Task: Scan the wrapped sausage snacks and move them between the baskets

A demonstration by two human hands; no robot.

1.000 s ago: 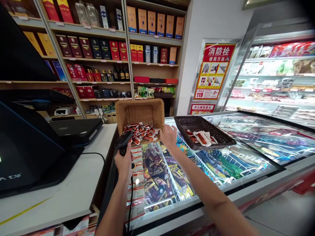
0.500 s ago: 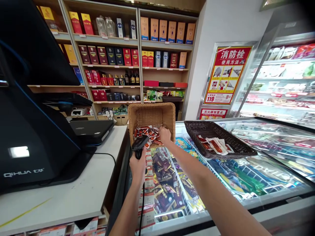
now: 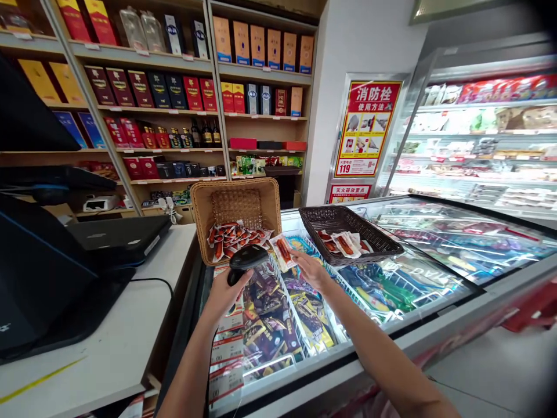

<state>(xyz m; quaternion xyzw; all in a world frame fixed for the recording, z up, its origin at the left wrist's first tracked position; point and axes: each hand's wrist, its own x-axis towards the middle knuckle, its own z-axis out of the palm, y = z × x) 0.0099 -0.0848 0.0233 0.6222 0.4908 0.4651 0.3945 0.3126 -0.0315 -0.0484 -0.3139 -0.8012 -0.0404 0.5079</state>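
Note:
My left hand (image 3: 228,296) is closed round the handle of a black barcode scanner (image 3: 249,256), its head pointing right. In my right hand (image 3: 310,270) I pinch a vacuum-packed sausage (image 3: 284,251) in a clear and white wrapper, held just right of the scanner above the freezer glass. Behind the scanner a tan wicker basket (image 3: 237,197), tipped toward me, holds many similar sausage packs (image 3: 239,235). To the right, a dark brown woven tray (image 3: 378,232) has several sausage packs (image 3: 347,244) lying in it.
Both baskets rest on a glass-topped chest freezer (image 3: 391,313) with frozen packs inside. At left a white counter (image 3: 100,325) carries a black checkout terminal (image 3: 39,278) and a cable. Shelves (image 3: 169,116) of boxes and bottles stand behind, a lit refrigerated case (image 3: 478,139) at right.
My right hand has come out of the tan basket with a sausage pack and moved right of the scanner. The scanner stays in my left hand. The view has turned right.

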